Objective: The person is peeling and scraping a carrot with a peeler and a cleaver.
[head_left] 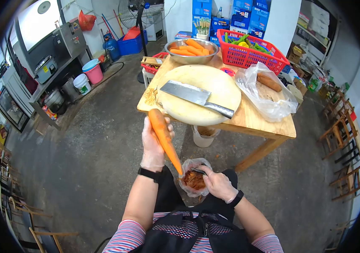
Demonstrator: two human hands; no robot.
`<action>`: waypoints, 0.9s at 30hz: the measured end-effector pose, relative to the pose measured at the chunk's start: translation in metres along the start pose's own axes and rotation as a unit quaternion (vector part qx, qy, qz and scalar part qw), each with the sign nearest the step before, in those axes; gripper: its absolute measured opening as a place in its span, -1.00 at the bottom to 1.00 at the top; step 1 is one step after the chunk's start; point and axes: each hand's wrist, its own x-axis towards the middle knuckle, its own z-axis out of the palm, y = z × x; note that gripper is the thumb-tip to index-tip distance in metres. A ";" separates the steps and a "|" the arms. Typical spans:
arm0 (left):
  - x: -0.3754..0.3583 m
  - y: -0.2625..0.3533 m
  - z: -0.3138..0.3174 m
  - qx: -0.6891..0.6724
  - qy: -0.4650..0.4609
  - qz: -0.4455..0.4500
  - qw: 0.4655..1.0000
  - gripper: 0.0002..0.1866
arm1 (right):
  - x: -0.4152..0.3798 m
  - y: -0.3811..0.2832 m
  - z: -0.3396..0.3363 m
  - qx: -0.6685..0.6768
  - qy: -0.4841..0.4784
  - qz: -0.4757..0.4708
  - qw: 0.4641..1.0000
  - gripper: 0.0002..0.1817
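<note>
A peeled orange carrot (163, 135) lies in my left hand (152, 141), which is closed round its thick end; the thin end points down toward my lap. My right hand (218, 184) grips a dark-handled tool, probably a peeler, whose working end is hard to make out. Below that tool, between my knees, is a clear-lined container (194, 194) with brownish-orange peelings in it. On the table, a cleaver (186, 92) rests on a round cutting board (213, 80). A metal bowl (191, 58) behind the board holds several peeled carrots.
The wooden table (247, 122) stands in front of me. A red basket (247, 57) of green peppers is at its back right. A plastic bag (272, 103) with an unpeeled carrot (269, 82) lies on its right side. A white bin (205, 137) stands under the table.
</note>
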 end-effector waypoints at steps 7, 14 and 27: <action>-0.037 -0.032 0.015 0.045 -0.011 -0.063 0.997 -0.40 | 0.033 -0.047 -0.045 0.095 0.123 -0.066 0.986 -0.54; -0.052 -0.051 0.023 0.109 0.002 -0.071 0.991 -0.52 | 0.061 -0.077 -0.063 0.055 0.142 -0.089 0.984 -0.54; -0.048 -0.038 0.025 0.178 0.041 -0.001 0.983 -0.56 | 0.035 -0.068 -0.028 0.026 0.083 -0.074 0.993 -0.56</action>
